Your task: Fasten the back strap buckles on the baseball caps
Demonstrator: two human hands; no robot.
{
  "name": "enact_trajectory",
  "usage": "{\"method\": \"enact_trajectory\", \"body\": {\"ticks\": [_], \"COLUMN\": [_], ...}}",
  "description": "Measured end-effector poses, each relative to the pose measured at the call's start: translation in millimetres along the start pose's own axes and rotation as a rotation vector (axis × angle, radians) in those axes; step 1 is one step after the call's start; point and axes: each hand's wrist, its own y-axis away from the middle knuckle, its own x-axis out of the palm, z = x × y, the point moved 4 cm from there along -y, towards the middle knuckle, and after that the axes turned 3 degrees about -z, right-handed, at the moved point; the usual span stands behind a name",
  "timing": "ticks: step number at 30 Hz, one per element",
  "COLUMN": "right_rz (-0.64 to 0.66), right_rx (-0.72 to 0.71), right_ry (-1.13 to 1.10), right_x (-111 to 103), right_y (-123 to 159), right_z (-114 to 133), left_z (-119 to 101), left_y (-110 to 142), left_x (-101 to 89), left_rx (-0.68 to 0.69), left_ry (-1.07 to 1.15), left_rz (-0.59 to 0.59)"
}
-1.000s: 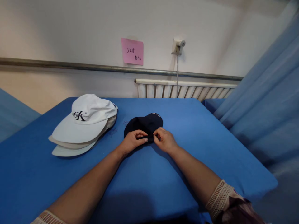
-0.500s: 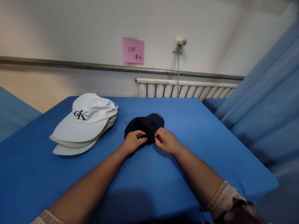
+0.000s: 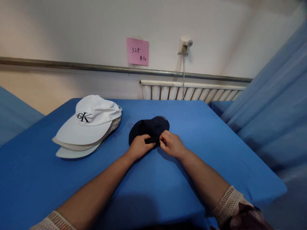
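A dark cap (image 3: 144, 126) lies on the blue-covered table (image 3: 182, 182), its brim pointing away to the far right. At its near edge, my left hand (image 3: 139, 147) pinches the black back strap (image 3: 152, 140) between thumb and fingers. Closed on the strap's right end is my right hand (image 3: 173, 143), a short way from the left. The fingers partly hide the strap and its fastening. To the left sits a stack of light caps; the top one is a white cap (image 3: 96, 111) with black letters on its front.
Behind the table are a metal rail (image 3: 96, 66), a white radiator (image 3: 168, 89) and a wall socket (image 3: 184, 47) with a hanging cord. A pink note (image 3: 137, 51) is stuck to the wall. Blue curtains (image 3: 271, 105) hang at the right.
My left hand has slid slightly right along the strap, closer to my right hand. The right hand and the dark cap have barely moved.
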Motion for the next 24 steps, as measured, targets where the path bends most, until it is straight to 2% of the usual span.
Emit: {"method": "enact_trajectory", "body": {"ticks": [4,9,12,16,19,24], "right_rz": [0.004,0.002,0.083,0.139,0.112,0.08], "right_rx": [0.054,0.163,0.254,0.231,0.187,0.064], "right_ry": [-0.124,-0.273,-0.416,-0.486,-0.412,-0.154], "right_x": [2,8,17,23,16,-3], "right_y": [1,2,4,3,1,-2], "right_z": [-9,-16,-23,-28,-30,-22], "left_z": [-2,-1,1,2,-1,-17], "left_y": [2,4,3,3,5,14], "left_x": [-3.1,-8.3,-7.1,-9.1,-14.5,-22.0], "left_rx": [-0.054,-0.148,-0.154,-0.134,-0.038,0.3], "left_ry": [0.243,0.399,0.418,0.398,0.29,-0.087], "left_rz": [0.179,0.19,0.201,0.198,0.186,0.101]}}
